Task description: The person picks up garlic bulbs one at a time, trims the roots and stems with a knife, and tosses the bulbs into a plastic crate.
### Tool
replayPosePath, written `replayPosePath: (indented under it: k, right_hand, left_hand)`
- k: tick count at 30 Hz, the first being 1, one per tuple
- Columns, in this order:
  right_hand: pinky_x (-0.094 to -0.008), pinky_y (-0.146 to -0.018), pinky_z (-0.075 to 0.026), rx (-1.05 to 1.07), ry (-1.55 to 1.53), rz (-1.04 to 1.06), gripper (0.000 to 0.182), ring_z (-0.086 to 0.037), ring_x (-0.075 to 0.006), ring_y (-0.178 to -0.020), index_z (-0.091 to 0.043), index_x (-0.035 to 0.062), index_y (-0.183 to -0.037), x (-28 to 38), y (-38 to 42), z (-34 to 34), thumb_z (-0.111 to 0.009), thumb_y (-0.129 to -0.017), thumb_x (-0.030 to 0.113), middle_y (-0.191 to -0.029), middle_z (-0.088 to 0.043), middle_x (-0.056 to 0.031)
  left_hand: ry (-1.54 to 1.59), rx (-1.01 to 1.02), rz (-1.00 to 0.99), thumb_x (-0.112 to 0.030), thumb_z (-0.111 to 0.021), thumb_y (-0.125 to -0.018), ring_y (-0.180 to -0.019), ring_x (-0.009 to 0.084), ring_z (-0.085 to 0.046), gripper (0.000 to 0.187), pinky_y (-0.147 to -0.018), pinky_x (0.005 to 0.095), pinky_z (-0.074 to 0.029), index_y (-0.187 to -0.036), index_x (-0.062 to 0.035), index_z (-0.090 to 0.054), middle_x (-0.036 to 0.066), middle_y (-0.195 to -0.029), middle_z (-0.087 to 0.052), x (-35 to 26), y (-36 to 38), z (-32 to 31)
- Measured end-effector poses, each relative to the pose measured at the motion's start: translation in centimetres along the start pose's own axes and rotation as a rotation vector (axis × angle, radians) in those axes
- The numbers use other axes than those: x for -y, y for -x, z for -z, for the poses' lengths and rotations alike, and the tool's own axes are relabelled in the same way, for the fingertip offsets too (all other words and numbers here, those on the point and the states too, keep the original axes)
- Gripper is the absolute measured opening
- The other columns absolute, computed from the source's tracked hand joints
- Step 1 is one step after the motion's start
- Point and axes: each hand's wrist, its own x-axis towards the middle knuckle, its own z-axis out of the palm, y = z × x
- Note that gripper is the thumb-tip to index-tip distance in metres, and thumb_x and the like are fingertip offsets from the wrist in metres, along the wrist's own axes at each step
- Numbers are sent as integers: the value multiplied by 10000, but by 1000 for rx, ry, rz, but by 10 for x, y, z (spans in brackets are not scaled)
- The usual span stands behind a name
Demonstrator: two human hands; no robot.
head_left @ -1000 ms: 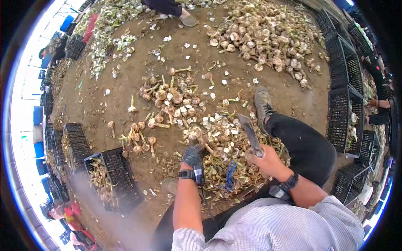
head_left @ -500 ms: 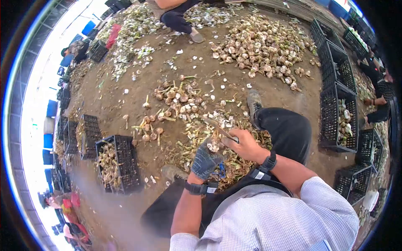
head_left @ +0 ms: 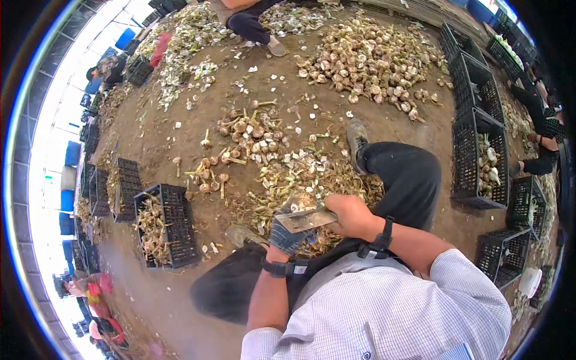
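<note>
My left hand [head_left: 287,234], in a dark grey glove, is closed around a garlic bulb [head_left: 302,203]; part of the bulb is hidden behind the blade. My bare right hand [head_left: 350,216] grips a knife [head_left: 307,220] with a broad flat blade. That blade lies across the front of the bulb, its tip pointing left over the gloved fingers. Below and around both hands, cut stems and peel [head_left: 288,183] cover the ground between my legs. Just ahead lies a small heap of garlic bulbs with stems [head_left: 252,129].
A large garlic pile [head_left: 372,60] lies farther ahead. At left stands a black crate of trimmings [head_left: 180,225]; more black crates [head_left: 465,156] line the right side, one holding garlic bulbs. Another person [head_left: 252,24] squats at the top, and other people are at both edges.
The knife has swung from pointing up and away to lying flat across the bulb, pointing left. My right hand has turned and come slightly lower. The view has shifted a little.
</note>
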Motion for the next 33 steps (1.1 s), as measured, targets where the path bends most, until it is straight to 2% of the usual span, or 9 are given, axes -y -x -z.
replayPosePath:
  k: [9,12,15,20,22,24,26,28,33]
  right_hand:
    - [-455,-706,-496,76,118,-89,233,-609,-374,-798,-580,36,-836,-14,-1,-23,-691,-661,142,-824,-608,-162]
    - [-459,-709,-497,124,72,-117,243,-614,-375,-815,-588,28,-844,-18,-6,-33,-695,-664,153,-836,-612,-168]
    - [-465,-707,-500,174,122,-133,239,-623,-374,-804,-602,26,-849,-24,-10,-46,-693,-682,170,-818,-622,-167]
    - [-461,-705,-513,333,84,-396,272,-638,-378,-771,-659,19,-912,-43,-19,-57,-661,-736,226,-839,-655,-187]
    - [-460,-704,-516,396,140,-497,304,-642,-373,-760,-670,7,-952,-69,-18,-62,-642,-760,240,-855,-663,-201]
    - [-460,-702,-518,435,256,-455,338,-645,-364,-749,-670,-12,-995,-88,0,-70,-622,-786,251,-866,-666,-216]
    - [-468,-688,-510,293,154,-455,354,-644,-370,-734,-664,-28,-1005,-79,-9,-63,-618,-801,258,-840,-664,-224]
    - [-441,-646,-498,118,-63,-435,414,-649,-309,-672,-661,-36,-987,-79,-10,-54,-625,-850,352,-749,-665,-180]
    - [-313,-689,-486,97,-790,-669,473,-587,-122,-719,-655,1,-1011,-41,-22,-36,-677,-854,446,-830,-655,-49]
  left_hand:
    - [-66,-7,-103,-280,-700,-800,-859,305,-651,298,-762,407,-491,-1009,-67,-698,107,-913,-704,31,14,-2]
    - [29,-2,124,-240,-690,-814,-879,305,-648,262,-771,404,-493,-1004,-60,-692,117,-924,-700,17,15,4]
    - [-180,-69,-121,-194,-690,-816,-905,301,-642,236,-792,406,-492,-1001,-49,-682,123,-946,-692,30,18,1]
    - [361,-137,140,-163,-705,-789,-992,357,-615,415,-878,512,-474,-1178,-65,-601,158,-1030,-667,78,45,-21]
    - [1181,4,400,-276,-686,-812,-998,366,-611,487,-898,535,-469,-1237,-71,-566,169,-1052,-658,84,53,-17]
    - [844,129,155,-387,-645,-852,-976,330,-623,469,-883,500,-475,-1176,-52,-591,152,-1036,-663,27,29,24]
    - [261,-119,41,-343,-652,-864,-928,250,-636,340,-803,404,-492,-989,-27,-651,115,-1006,-671,23,21,23]
    - [211,-198,-13,-282,-670,-852,-909,242,-634,281,-797,386,-495,-978,-31,-652,108,-991,-667,33,15,17]
    - [758,-50,272,-175,-751,-769,-920,215,-611,493,-839,351,-492,-1170,-1,-524,98,-996,-640,41,-3,-21]
